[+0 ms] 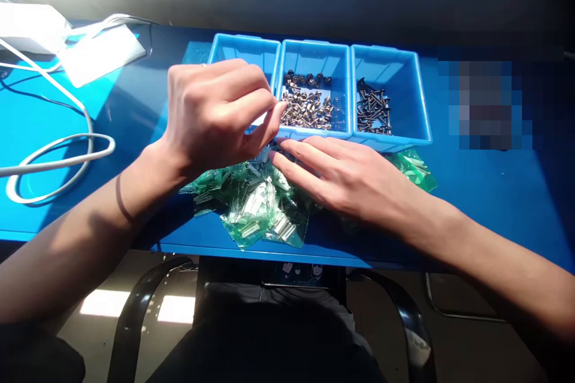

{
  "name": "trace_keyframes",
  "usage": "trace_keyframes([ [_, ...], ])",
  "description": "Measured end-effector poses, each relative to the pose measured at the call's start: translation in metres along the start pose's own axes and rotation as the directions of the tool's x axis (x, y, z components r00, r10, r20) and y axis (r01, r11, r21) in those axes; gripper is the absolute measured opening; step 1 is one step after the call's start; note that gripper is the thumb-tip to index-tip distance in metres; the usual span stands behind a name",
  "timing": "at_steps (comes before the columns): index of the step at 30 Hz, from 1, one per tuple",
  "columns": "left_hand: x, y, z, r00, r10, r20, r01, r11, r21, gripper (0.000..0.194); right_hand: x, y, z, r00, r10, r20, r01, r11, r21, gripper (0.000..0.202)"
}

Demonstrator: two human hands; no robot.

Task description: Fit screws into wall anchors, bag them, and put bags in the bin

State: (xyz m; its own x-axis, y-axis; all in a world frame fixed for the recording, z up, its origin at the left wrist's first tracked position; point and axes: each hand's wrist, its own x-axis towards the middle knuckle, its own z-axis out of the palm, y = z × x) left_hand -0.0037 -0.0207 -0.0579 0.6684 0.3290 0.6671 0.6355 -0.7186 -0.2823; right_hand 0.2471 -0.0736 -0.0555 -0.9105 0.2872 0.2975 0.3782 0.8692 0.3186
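Note:
My left hand [220, 111] is raised in front of the left blue bin [247, 45], thumb and fingertips pinched together; what they hold, if anything, is too small to tell. Just right of it, my right hand [336, 173] reaches in low over a pile of green plastic packets [251, 209], thumb and index finger close together at a packet's top edge. Whatever lies between those fingertips is hidden. Short metal screws [308, 111] lie in the middle bin [317, 48], and longer dark screws [372, 111] in the right bin [390, 66].
White cables [85, 158], a white box [31, 27] and a white paper [101, 54] are on the left of the blue table [489, 191]. One green packet [415, 169] lies below the right bin. A blurred patch covers something at the right. Black chair arms [130, 323] flank my lap.

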Motion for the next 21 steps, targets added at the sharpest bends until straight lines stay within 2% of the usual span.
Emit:
trace_keyframes([
  [3,0.001,0.001,0.0,0.993,-0.098,0.069,0.095,0.994,0.047,0.025,0.016,-0.001,-0.006,0.985,-0.011,0.172,0.019,0.999,-0.043,0.039],
  [5,0.003,0.001,0.001,0.968,-0.201,0.151,0.191,0.978,0.081,0.035,0.029,-0.003,-0.011,0.965,-0.009,0.263,0.022,0.999,-0.05,0.044],
  [10,0.007,-0.009,0.007,0.836,-0.453,0.311,0.412,0.891,0.19,0.05,0.053,-0.014,-0.018,0.927,0.115,0.358,-0.095,0.993,-0.072,0.052],
  [14,0.006,-0.016,0.002,0.768,-0.486,0.418,0.463,0.871,0.162,0.061,0.059,-0.023,-0.013,0.903,0.135,0.407,-0.105,0.99,-0.095,0.051],
  [18,0.005,-0.013,-0.002,0.738,-0.504,0.449,0.491,0.857,0.156,0.064,0.059,-0.024,-0.01,0.911,0.092,0.403,-0.07,0.995,-0.069,0.05],
  [21,0.006,-0.01,0.0,0.728,-0.512,0.457,0.498,0.852,0.161,0.063,0.061,-0.023,-0.011,0.912,0.046,0.409,-0.064,0.998,0.03,0.054],
])
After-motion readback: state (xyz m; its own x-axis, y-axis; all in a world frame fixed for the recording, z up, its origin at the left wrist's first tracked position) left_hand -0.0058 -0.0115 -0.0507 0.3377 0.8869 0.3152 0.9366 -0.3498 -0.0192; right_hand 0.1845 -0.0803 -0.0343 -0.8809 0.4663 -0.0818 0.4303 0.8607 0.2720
